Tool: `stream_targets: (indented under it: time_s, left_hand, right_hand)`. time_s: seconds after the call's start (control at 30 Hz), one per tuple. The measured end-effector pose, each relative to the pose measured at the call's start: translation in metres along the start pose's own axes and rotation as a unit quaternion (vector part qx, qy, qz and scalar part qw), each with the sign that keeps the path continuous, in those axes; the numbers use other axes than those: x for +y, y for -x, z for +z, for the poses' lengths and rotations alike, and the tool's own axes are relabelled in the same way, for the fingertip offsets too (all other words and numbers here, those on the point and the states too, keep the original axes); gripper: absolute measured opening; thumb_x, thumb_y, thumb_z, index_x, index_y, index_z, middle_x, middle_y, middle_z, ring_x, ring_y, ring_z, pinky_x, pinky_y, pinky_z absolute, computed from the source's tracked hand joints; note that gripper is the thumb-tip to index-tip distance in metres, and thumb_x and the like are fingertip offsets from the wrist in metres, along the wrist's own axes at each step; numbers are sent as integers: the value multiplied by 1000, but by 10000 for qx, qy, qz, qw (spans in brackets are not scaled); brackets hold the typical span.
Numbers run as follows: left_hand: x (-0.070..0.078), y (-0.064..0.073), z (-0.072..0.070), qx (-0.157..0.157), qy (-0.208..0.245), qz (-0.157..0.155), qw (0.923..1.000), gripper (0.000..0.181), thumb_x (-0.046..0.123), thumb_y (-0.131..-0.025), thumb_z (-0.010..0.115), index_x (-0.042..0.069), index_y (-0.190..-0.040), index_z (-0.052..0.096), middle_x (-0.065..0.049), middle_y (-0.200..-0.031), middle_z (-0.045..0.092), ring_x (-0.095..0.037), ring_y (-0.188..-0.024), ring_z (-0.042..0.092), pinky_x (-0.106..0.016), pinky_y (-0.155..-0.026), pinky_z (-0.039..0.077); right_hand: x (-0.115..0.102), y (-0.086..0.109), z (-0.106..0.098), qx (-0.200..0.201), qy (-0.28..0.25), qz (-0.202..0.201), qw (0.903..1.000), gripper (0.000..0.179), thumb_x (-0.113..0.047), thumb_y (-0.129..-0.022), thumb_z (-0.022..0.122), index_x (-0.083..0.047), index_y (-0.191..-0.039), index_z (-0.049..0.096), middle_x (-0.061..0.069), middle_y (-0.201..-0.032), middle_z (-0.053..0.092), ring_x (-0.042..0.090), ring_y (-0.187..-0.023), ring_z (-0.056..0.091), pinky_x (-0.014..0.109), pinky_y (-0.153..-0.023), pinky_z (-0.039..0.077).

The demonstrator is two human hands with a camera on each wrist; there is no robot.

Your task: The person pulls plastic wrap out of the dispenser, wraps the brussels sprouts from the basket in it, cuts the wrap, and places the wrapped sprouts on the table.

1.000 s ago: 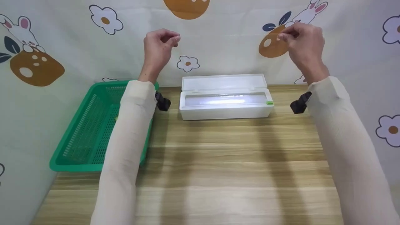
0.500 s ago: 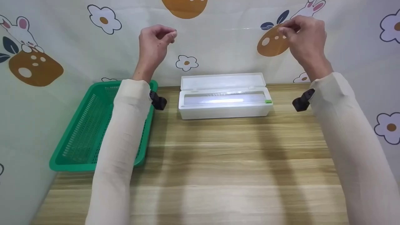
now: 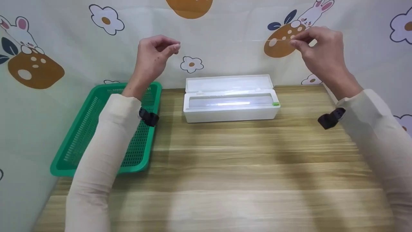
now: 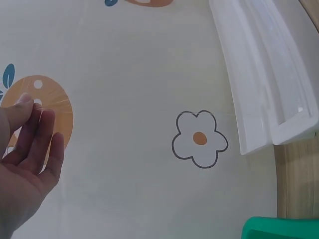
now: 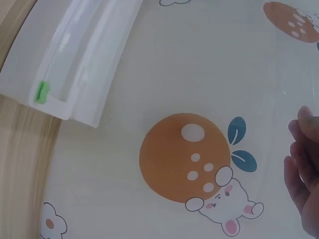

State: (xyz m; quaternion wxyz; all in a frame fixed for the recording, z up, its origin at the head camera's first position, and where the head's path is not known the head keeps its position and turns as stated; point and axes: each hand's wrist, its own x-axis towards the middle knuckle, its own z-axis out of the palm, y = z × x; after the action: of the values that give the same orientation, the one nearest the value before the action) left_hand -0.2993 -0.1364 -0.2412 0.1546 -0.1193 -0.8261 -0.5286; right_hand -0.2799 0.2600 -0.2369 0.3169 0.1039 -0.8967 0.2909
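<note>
In the head view, my left hand [image 3: 154,59] is raised in front of the patterned backdrop, thumb and fingertips pinched on the left end of a clear sheet of cling film [image 3: 252,40]. My right hand [image 3: 323,54] pinches the other end at the same height. The film is nearly invisible; a thin bright line marks its upper edge, and small creases show near the left fingertips [image 4: 37,105] in the left wrist view. Below and between the hands, a white cling film dispenser box [image 3: 231,115] stands on the table, its lid [image 3: 228,84] raised and a film roll inside.
A green slider [image 3: 276,103] sits at the right end of the dispenser. The green plastic basket [image 3: 57,167] stands at the table's left, partly covered by my left sleeve. Behind the wood-grain table [image 3: 225,161] hangs a backdrop with flowers and rabbits.
My hands rose slightly, then came down a little and spread apart, the left going left and the right going right, with the film still between them. The dispenser and basket stayed put.
</note>
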Motion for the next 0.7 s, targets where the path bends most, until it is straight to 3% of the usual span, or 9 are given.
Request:
stream_targets:
  time_s: [0.1,0.23,0.3,0.5,0.7]
  left_hand:
    - [-1,12,-3,-167,84,6,9998,25,24,-94,68,9,-113,74,-5,-105,73,-12,-94,67,-21,-95,54]
    - [-3,30,-7,-449,158,8,9989,24,22,-94,68,9,-113,74,-10,-108,73,-13,-94,69,-21,-92,56]
    - [-5,38,-9,-558,152,34,9983,23,21,-95,68,8,-112,74,-12,-108,73,-14,-93,70,-21,-89,57]
    - [-12,59,-9,-810,32,42,9967,22,19,-96,66,7,-112,73,-12,-108,73,-13,-92,70,-20,-82,58]
    - [-19,80,-14,-1204,-72,60,9927,19,14,-96,66,3,-110,73,-13,-107,74,-13,-84,70,-21,-77,59]
  right_hand:
    - [-1,12,-5,-52,-97,-108,9999,23,-24,-96,68,-4,-100,77,1,-89,72,-11,-76,48,12,-72,35]
    - [2,31,-11,-79,-366,-30,9993,24,-27,-94,71,-5,-98,78,-27,-81,61,-7,-72,51,14,-64,37]
    - [3,39,-13,-82,-537,15,9985,24,-28,-93,72,-5,-98,78,-34,-79,58,-5,-70,52,15,-60,37]
    - [4,60,-18,-173,-728,59,9972,22,-27,-91,75,-6,-96,79,-35,-80,61,-5,-68,55,13,-58,40]
    - [7,81,-23,-373,-680,-272,9966,15,-20,-89,77,-6,-94,79,-34,-84,63,-5,-69,55,9,-61,42]
